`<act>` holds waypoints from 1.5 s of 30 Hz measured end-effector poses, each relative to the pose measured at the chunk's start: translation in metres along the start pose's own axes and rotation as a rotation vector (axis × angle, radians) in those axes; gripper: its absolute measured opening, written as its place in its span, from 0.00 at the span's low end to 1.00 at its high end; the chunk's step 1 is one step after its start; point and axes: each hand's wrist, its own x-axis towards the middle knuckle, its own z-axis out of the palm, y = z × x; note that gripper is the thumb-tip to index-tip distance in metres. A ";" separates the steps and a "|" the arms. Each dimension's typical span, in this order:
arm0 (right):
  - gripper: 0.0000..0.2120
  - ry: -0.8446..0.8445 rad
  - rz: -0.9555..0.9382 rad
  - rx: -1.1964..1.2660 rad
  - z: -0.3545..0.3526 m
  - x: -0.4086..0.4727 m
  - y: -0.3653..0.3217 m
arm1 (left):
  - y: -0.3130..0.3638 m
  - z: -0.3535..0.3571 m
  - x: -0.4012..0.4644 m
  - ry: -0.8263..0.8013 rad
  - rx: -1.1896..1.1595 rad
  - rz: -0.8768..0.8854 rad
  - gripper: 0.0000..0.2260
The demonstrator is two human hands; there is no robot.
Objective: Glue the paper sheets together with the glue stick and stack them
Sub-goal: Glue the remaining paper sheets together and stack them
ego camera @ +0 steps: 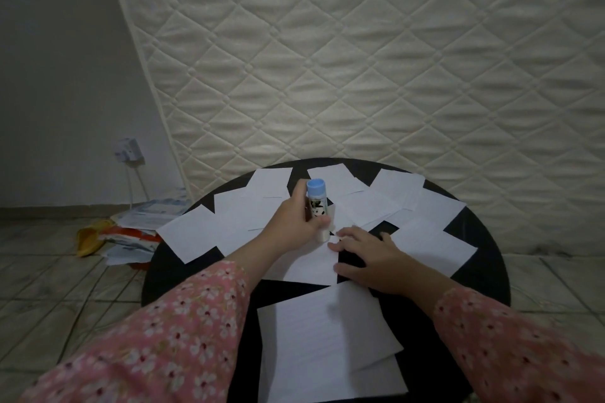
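Left hand (pixel 296 219) grips glue stick (pixel 317 206) (upright); right hand (pixel 376 258) presses paper sheet (pixel 311 263).

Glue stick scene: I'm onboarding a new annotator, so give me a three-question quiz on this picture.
1. True or false: the left hand grips the glue stick.
2. Which way does the glue stick's blue end point?
A. Up, away from the table
B. Down onto a sheet
C. Into the right hand's palm
3. Fill in: the right hand rests with spread fingers on a ____ on the round black table.

Key: 1 true; 2 A; 3 paper sheet.
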 end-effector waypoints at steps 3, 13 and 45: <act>0.21 0.007 0.005 0.013 0.000 -0.001 0.001 | -0.001 0.003 0.000 -0.023 -0.001 -0.007 0.20; 0.22 0.070 -0.035 -0.124 -0.004 -0.001 -0.008 | -0.008 -0.011 -0.004 -0.096 -0.035 -0.014 0.20; 0.23 0.020 -0.035 -0.100 -0.011 0.002 -0.013 | -0.054 -0.073 -0.032 -0.073 0.004 -0.087 0.21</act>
